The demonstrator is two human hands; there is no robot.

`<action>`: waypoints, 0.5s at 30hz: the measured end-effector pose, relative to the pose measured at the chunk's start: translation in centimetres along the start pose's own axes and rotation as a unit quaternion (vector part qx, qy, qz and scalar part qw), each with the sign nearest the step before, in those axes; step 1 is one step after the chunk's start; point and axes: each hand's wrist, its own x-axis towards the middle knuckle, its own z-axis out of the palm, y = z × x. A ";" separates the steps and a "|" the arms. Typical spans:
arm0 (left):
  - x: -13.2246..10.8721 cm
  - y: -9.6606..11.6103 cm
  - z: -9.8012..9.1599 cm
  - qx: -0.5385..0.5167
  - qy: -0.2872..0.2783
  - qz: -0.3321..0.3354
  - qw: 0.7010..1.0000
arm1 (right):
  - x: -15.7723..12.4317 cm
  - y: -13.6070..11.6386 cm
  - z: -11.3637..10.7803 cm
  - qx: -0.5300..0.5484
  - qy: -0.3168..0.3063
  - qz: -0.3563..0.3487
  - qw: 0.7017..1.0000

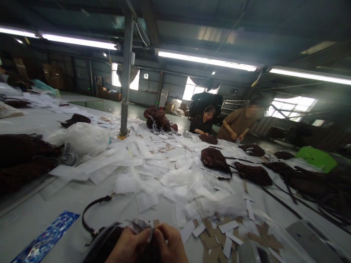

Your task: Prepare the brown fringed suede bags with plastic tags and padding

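Observation:
A dark handbag (105, 239) lies at the table's front edge, its strap (89, 210) curving up to the left with a metal clip at the end. Pale lining shows at the bag's opening. My left hand (131, 241) pinches the opening's edge between thumb and fingers. Close beside it, my right hand (168, 241) is closed on the same edge, thumb and fingers pressed together. The lower part of the bag runs out of the picture, and my hands cover some of its rim.
White paper sheets (175, 179) and brown card strips (211, 237) litter the table. A blue printed packet (46, 237) lies left. Brown bags (215, 159) lie at right, a dark pile (24, 157) at left. A post (126, 80) rises mid-table. Two people (238, 122) work across it.

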 end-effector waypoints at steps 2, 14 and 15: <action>0.2 0.1 -0.7 0.006 0.019 -0.009 1.000 | -0.4 1.4 0.3 -0.025 0.031 -0.017 0.999; -1.7 -1.0 1.4 0.488 0.088 0.140 0.857 | -0.5 -0.2 2.5 0.153 0.004 0.071 0.986; -2.2 -0.9 1.2 0.500 0.099 0.134 0.850 | -0.5 -0.7 1.7 0.142 -0.022 0.071 0.987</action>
